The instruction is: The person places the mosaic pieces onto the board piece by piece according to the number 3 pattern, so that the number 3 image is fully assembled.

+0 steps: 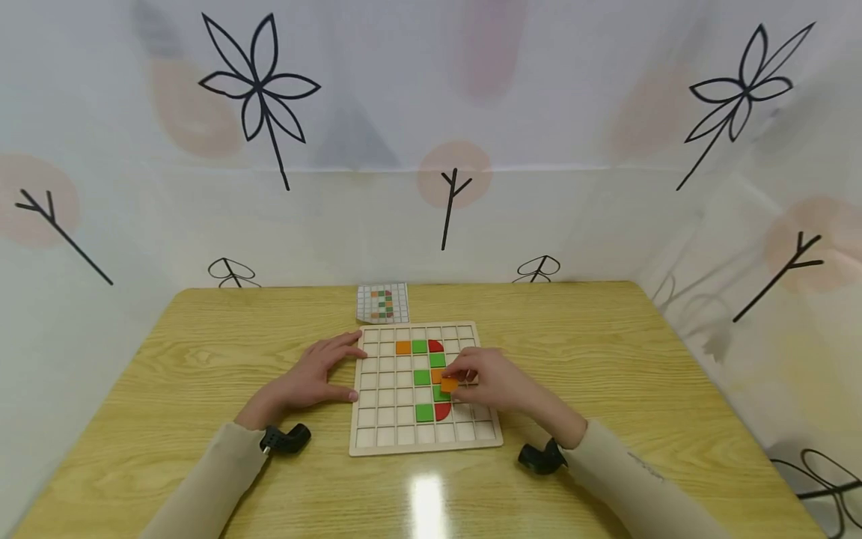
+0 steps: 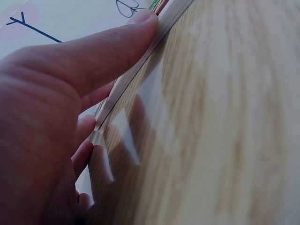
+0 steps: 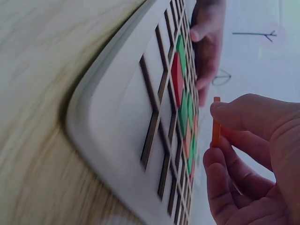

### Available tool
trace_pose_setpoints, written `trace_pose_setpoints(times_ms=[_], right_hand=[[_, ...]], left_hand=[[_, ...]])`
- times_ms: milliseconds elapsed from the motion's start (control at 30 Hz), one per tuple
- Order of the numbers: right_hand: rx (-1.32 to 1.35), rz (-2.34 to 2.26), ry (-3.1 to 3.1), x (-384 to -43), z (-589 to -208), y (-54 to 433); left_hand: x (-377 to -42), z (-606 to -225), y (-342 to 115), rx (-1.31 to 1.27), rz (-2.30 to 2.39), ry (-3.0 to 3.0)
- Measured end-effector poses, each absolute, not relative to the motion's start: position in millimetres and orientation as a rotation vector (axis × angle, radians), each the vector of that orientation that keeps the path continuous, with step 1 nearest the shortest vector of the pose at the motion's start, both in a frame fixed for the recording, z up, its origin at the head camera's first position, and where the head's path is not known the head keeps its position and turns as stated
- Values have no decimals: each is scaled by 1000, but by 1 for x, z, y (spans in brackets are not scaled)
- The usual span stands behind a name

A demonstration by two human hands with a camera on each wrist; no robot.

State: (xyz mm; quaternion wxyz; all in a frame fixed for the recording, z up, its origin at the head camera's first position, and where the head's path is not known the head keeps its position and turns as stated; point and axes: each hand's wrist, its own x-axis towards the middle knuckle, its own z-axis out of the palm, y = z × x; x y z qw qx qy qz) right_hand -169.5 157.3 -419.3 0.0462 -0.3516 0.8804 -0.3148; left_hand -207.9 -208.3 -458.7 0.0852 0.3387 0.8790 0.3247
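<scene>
My right hand [image 1: 497,380] pinches a thin orange square tile [image 1: 448,385] between thumb and fingers, over the right-middle part of a pale wooden grid board [image 1: 404,451]. In the right wrist view the tile [image 3: 216,123] is held edge-on, raised off the board. Set in the grid are several green square tiles [image 1: 424,412], orange squares [image 1: 403,347] and two red quarter-round tiles [image 1: 435,346]. At the board's left edge rests my left hand [image 1: 311,378], fingers spread, with the thumb [image 2: 117,51] against the rim in the left wrist view.
A printed card [image 1: 362,305] with a small coloured grid pattern lies just behind the board. The wooden table [image 1: 222,352] extends on both sides, with a patterned cloth [image 1: 377,217] hanging behind it. Black devices [image 1: 286,439] are worn on both wrists.
</scene>
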Motion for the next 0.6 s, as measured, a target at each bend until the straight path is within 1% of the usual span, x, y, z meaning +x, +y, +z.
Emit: trace_pose_setpoints(times_ms=[367,600], right_hand=[[-1131,-880,2604,-162,-421,118],[-1181,-793,2563,-162,-426,103]], left_hand=[[-208,-456,-208,993,972,2622],[-208,-457,-208,996,971,2618]])
